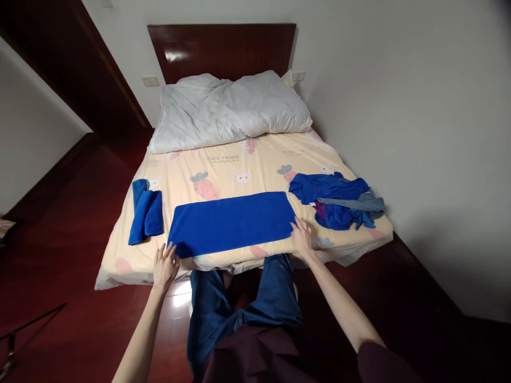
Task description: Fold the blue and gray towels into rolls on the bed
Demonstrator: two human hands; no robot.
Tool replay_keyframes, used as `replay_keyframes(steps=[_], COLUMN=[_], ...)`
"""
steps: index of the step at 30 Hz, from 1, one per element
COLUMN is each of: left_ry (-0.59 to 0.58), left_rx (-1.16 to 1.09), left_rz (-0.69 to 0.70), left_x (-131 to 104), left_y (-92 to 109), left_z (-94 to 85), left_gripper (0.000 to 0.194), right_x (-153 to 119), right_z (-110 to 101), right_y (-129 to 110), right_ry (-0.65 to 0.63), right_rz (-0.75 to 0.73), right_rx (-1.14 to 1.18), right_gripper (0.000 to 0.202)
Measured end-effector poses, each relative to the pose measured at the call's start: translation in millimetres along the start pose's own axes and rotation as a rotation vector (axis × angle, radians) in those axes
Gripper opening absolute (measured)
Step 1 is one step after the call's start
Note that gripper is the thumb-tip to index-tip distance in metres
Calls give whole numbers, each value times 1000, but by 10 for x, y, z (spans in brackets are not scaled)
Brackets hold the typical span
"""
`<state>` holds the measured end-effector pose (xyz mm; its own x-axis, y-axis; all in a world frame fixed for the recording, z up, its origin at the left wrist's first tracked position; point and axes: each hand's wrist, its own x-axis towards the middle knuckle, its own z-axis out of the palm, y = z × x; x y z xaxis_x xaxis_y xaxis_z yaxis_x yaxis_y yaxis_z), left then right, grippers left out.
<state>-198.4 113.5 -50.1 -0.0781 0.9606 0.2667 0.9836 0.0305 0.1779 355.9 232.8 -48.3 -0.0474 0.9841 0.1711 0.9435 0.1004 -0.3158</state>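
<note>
A blue cloth point(233, 222) lies flat as a long rectangle near the front edge of the bed. At its near left corner is my left hand point(165, 266), fingers spread, fingertips touching the cloth's edge. My right hand point(302, 235) rests at the right end, its fingers apart and the fingertips on the cloth's edge. To the left lie rolled blue cloths point(147, 215), one partly over another. A loose heap of blue, grey and purple cloths point(339, 197) sits on the right side of the bed.
The bed point(243, 178) has a yellow sheet with carrot and rabbit prints. A white quilt point(231, 109) is bunched below the dark wooden headboard point(227, 50). A wall point(419, 133) runs along the right. A thin dark frame point(34, 322) stands on the floor at lower left.
</note>
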Motion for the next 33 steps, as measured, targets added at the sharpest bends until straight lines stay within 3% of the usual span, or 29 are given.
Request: replay_keyframes(steps=[4,7,9,11,13,16,26,29,33], left_ry=[42,-1,-51,-87,-101,-115,-143,-119,-48], left_rx=[-97,-147,-170,-183,-192,-220,-245,-200,-113], left_rz=[18,58,58,33,13,1,9,-36,-229], left_x=[645,972,1020,957,860,801,829,775,669], left_y=[751,1251,1450,1546,1581,1588,1559,1270,591], left_z=[97,400,680,942,1115,1202,1074,957,755], left_gripper=[57,59,59,59,59,60,59,59,63], right_x=[374,520,516,450,371,347,376,457,585], right_z=[132,472,773,1053,1236,1330,1293,1171,887], right_y=[-1160,-1917,-2206,-2314,-2296,-2206,-2208,-1796,-656], right_ry=[67,1,-98,-188,-238,-274,-287,-288,-225], right_rz=[-171,-283,-309,-295,-277,-260,-295,-284,23], right_rx=[42,84,112,127,127,105,87,81,-52], right_gripper=[51,56,58,56,56,58,58,60,64])
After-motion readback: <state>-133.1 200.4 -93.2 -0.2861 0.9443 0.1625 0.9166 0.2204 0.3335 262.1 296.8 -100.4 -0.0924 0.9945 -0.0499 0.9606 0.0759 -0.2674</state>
